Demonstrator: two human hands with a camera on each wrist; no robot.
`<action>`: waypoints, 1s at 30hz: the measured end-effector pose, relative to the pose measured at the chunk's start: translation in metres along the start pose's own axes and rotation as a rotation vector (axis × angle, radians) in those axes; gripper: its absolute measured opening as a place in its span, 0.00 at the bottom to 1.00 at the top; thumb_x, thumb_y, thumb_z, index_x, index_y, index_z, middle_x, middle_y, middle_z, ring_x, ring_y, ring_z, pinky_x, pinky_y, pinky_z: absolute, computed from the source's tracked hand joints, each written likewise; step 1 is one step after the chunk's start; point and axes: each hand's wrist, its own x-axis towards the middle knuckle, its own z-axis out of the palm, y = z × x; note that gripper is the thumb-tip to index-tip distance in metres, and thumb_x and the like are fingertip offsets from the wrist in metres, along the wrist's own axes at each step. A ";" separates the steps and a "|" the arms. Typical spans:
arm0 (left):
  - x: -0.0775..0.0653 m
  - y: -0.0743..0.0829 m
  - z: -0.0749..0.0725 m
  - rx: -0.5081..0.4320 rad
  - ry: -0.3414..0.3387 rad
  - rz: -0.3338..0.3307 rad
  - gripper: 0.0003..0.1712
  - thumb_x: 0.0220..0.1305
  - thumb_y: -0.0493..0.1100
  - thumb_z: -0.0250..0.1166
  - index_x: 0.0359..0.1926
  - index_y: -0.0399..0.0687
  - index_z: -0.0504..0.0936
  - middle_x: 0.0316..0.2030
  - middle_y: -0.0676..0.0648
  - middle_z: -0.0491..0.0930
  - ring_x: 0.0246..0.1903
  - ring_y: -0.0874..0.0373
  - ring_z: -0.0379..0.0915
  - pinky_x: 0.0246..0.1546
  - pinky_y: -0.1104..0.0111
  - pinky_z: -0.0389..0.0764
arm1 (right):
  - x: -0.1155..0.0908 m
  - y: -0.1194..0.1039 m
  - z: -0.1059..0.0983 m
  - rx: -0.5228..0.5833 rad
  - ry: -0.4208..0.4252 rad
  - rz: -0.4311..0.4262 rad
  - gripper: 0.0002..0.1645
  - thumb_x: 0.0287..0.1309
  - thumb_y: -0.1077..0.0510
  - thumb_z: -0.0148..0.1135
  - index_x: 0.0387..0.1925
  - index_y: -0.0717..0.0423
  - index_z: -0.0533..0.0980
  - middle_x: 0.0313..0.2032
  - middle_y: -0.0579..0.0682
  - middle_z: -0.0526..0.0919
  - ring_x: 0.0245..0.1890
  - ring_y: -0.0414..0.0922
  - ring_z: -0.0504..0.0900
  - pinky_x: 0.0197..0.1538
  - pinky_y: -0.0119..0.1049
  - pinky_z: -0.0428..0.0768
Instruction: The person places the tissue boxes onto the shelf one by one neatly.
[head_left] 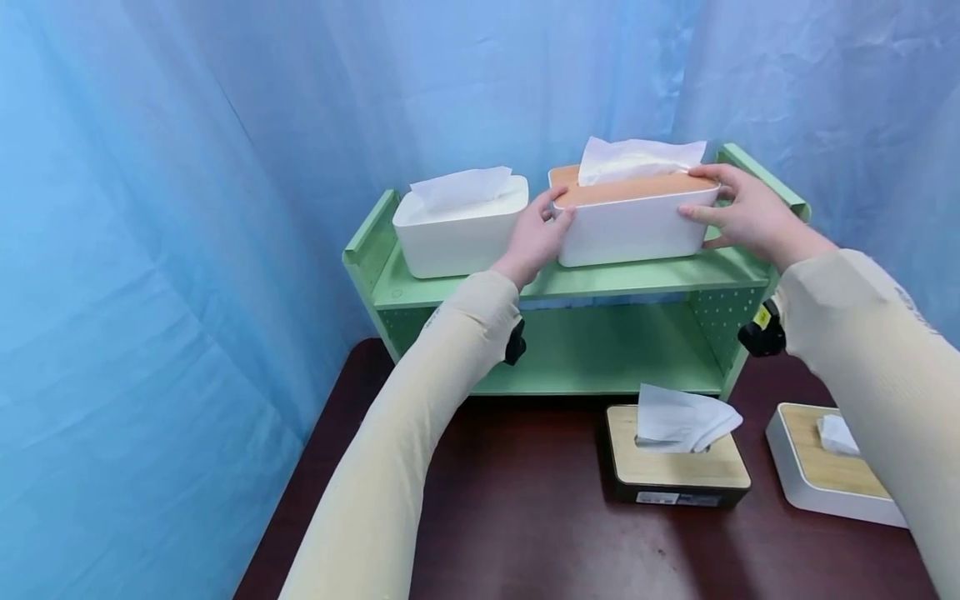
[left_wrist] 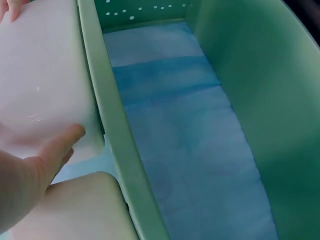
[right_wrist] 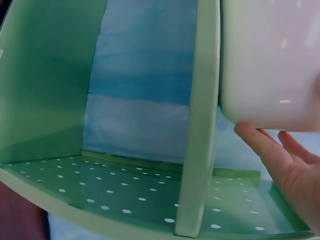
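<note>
A white tissue box [head_left: 633,233] with an orange-brown lid and a tissue sticking up sits on the right part of the green shelf's top [head_left: 622,279]. My left hand [head_left: 534,237] holds its left end, thumb near the front corner. At the opposite end, my right hand [head_left: 757,212] grips the box with thumb on the front and a finger on the lid edge. In the left wrist view, the left thumb lies against the box's front [left_wrist: 45,75]. The right wrist view shows fingers at the box's end [right_wrist: 270,65]. The far sides are hidden.
An all-white tissue box [head_left: 461,246] stands left on the same shelf top, close to my left hand. On the dark red table [head_left: 510,500] below are a black tissue box with a wooden lid [head_left: 678,479] and a white wooden-lidded one [head_left: 813,492]. Blue curtains [head_left: 225,208] hang behind.
</note>
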 end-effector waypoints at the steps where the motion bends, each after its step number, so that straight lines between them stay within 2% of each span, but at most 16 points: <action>1: -0.001 -0.001 -0.001 -0.003 -0.002 0.000 0.26 0.71 0.45 0.52 0.68 0.57 0.64 0.67 0.49 0.64 0.65 0.57 0.62 0.60 0.63 0.71 | -0.001 -0.001 0.000 -0.015 0.013 0.001 0.46 0.63 0.42 0.53 0.75 0.43 0.43 0.71 0.67 0.46 0.63 0.67 0.61 0.47 0.47 0.81; 6: -0.007 -0.003 -0.005 -0.052 -0.004 0.026 0.26 0.72 0.45 0.52 0.69 0.55 0.63 0.67 0.47 0.64 0.65 0.56 0.62 0.56 0.62 0.74 | -0.006 -0.006 0.000 -0.112 0.107 0.013 0.48 0.60 0.40 0.57 0.74 0.49 0.47 0.70 0.66 0.52 0.59 0.62 0.68 0.44 0.41 0.82; 11: -0.014 -0.001 -0.011 -0.131 -0.007 0.021 0.26 0.72 0.45 0.52 0.69 0.54 0.62 0.64 0.43 0.67 0.62 0.53 0.66 0.49 0.57 0.78 | -0.014 -0.006 -0.002 -0.144 0.153 0.025 0.49 0.58 0.40 0.59 0.74 0.49 0.48 0.69 0.65 0.56 0.54 0.57 0.73 0.41 0.34 0.82; 17: -0.028 -0.005 -0.018 -0.162 -0.036 0.049 0.25 0.72 0.43 0.51 0.68 0.51 0.62 0.62 0.45 0.70 0.61 0.55 0.68 0.54 0.59 0.76 | -0.026 -0.001 0.000 -0.151 0.177 -0.009 0.45 0.61 0.42 0.57 0.73 0.47 0.50 0.69 0.62 0.58 0.63 0.60 0.67 0.41 0.30 0.79; 20: -0.035 -0.009 -0.021 -0.185 -0.028 0.092 0.23 0.71 0.40 0.51 0.65 0.49 0.65 0.58 0.45 0.74 0.57 0.56 0.72 0.54 0.62 0.76 | -0.032 0.005 0.007 -0.180 0.215 -0.059 0.42 0.62 0.43 0.56 0.73 0.46 0.51 0.70 0.58 0.58 0.62 0.59 0.69 0.39 0.28 0.75; 23: -0.043 -0.015 -0.019 -0.214 -0.043 0.113 0.21 0.71 0.39 0.51 0.64 0.48 0.67 0.55 0.45 0.76 0.54 0.56 0.74 0.54 0.65 0.76 | -0.041 0.014 0.018 -0.226 0.261 -0.131 0.40 0.64 0.46 0.55 0.72 0.46 0.52 0.71 0.56 0.58 0.50 0.38 0.79 0.34 0.23 0.71; 26: -0.052 -0.023 -0.016 -0.240 -0.096 0.092 0.21 0.71 0.39 0.51 0.64 0.48 0.67 0.55 0.45 0.76 0.53 0.56 0.75 0.54 0.66 0.76 | -0.052 0.024 0.028 -0.243 0.273 -0.214 0.38 0.64 0.51 0.56 0.71 0.50 0.55 0.69 0.58 0.62 0.36 0.17 0.71 0.29 0.17 0.68; 27: -0.056 -0.026 -0.016 -0.245 -0.114 0.082 0.21 0.71 0.40 0.51 0.64 0.48 0.67 0.55 0.45 0.76 0.53 0.56 0.75 0.54 0.67 0.75 | -0.055 0.027 0.031 -0.244 0.265 -0.233 0.37 0.64 0.52 0.56 0.71 0.51 0.56 0.68 0.59 0.63 0.33 0.12 0.66 0.30 0.15 0.68; 30: -0.065 -0.036 -0.016 -0.246 -0.138 0.064 0.21 0.72 0.40 0.52 0.64 0.47 0.67 0.54 0.44 0.76 0.52 0.55 0.76 0.55 0.66 0.75 | -0.062 0.032 0.038 -0.219 0.238 -0.286 0.35 0.64 0.54 0.56 0.70 0.53 0.58 0.65 0.62 0.66 0.33 0.10 0.65 0.33 0.10 0.65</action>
